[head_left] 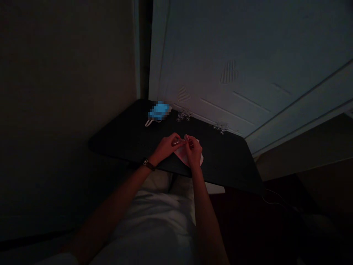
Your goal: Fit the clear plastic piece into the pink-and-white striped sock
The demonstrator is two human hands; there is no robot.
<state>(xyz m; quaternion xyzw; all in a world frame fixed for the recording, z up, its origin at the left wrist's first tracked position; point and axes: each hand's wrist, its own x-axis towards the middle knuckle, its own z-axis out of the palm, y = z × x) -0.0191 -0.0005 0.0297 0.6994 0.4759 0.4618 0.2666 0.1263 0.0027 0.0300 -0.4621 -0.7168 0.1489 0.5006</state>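
My left hand (166, 146), with a dark-strapped watch (149, 164) on its wrist, pinches a small clear, shiny piece (180, 142) over the table. From the other side my right hand (194, 151) is closed with its fingertips at the same piece. Its exact kind is too small and dim to make out. Under both hands lies a pale, pinkish flat sheet or pouch (182, 156), partly covered by my right hand.
The dark table (228, 162) stands against a white panel (248, 48) with heart reliefs. A device with a blurred blue screen (159, 110) stands at the back left. Two clear, knobbed objects, one left (184, 114) and one right (221, 127), sit along the back edge.
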